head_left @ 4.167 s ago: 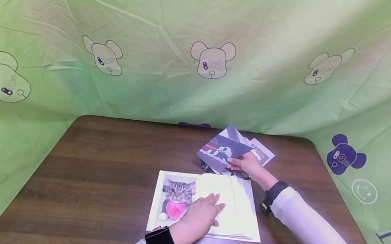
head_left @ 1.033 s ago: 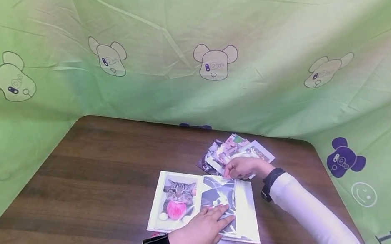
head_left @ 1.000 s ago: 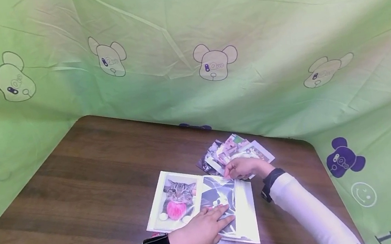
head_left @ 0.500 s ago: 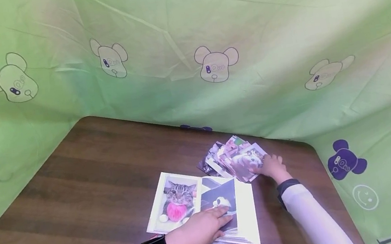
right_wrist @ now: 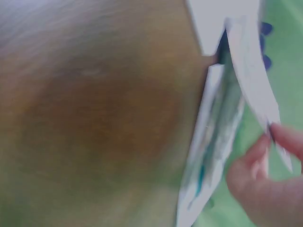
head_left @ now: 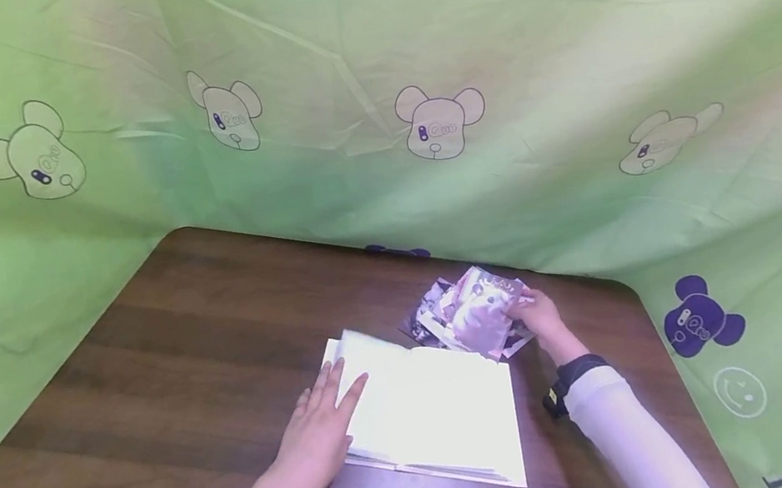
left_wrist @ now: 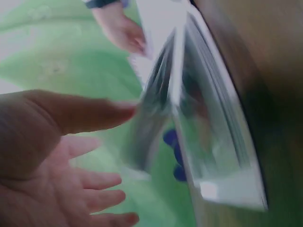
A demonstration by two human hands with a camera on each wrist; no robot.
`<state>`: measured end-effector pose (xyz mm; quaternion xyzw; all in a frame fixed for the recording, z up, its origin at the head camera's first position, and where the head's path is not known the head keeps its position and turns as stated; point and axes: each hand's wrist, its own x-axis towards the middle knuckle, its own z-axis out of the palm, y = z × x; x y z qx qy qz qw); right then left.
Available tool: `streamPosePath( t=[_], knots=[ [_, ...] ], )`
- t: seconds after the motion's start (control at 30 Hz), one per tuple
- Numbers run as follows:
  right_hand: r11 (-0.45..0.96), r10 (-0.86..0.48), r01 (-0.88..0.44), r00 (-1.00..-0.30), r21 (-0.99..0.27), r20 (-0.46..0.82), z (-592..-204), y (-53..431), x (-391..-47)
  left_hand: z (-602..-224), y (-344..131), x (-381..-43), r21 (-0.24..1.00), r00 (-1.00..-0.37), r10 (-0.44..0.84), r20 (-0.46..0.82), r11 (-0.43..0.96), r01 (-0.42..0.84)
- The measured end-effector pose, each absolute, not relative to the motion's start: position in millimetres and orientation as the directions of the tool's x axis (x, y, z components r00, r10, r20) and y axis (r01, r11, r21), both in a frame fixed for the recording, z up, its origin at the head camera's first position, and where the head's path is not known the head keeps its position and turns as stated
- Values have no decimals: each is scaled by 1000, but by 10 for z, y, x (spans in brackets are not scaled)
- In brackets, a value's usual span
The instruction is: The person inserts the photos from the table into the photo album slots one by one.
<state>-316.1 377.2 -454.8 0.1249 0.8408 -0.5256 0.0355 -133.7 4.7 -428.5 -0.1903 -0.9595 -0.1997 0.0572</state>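
Observation:
An open photo album (head_left: 428,416) lies on the table with blank white pages facing up. My left hand (head_left: 314,437) is at the album's left page, fingers straight and spread. In the left wrist view, the thumb of my left hand (left_wrist: 61,156) is close to a blurred album leaf (left_wrist: 151,118); whether it touches is unclear. Beyond the album, my right hand (head_left: 541,314) pinches a photo (head_left: 481,315) by its right edge. The right wrist view shows that photo (right_wrist: 251,71) bent, lifted at the end held between thumb and fingers. Beneath it lies a pile of photos (head_left: 432,314).
The brown wooden table (head_left: 176,377) extends left of the album. A green printed curtain (head_left: 333,160) hangs along the table's far and side edges. The photo pile sits near the back right edge, just behind the album.
An album leaf has turned leftward, hiding the cat and dark cartoon pictures. My left hand has moved left off the right page. My right hand, having let go of the dark picture, now lifts another photo.

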Motion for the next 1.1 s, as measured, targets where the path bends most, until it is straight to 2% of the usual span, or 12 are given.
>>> streamPosePath(
  t=[0.17, 0.3, 0.43, 0.53, 0.6, 0.77, 1.1],
  knots=[
    [634, -56, 139, -973, -761, -224, -4395, 3770, -3161, -4307, 29, -1570, 278, -843, 537, 21, 807, 521],
    [685, -117, 38, -980, -728, -162, -4144, 3617, -3203, -4358, 130, -1775, 227, -799, 594, -92, 794, 564],
    [481, -171, 46, -975, -876, -145, -3976, 3221, -3212, -4410, 178, -1853, 219, -806, 559, -195, 826, 519],
    [254, -245, 162, -943, -954, -225, -4014, 2875, -3179, -4446, 189, -1851, 244, -806, 556, -200, 825, 509],
    [174, -273, 234, -922, -956, -276, -4095, 2683, -3164, -4462, 204, -1848, 257, -806, 568, -169, 814, 520],
    [86, -253, 301, -915, -950, -313, -4313, 2402, -3180, -4462, 284, -1829, 273, -794, 597, -113, 787, 553],
    [66, -220, 352, -907, -934, -358, -4470, 2365, -3283, -4465, 358, -1848, 243, -804, 576, -149, 809, 535]
  ],
)
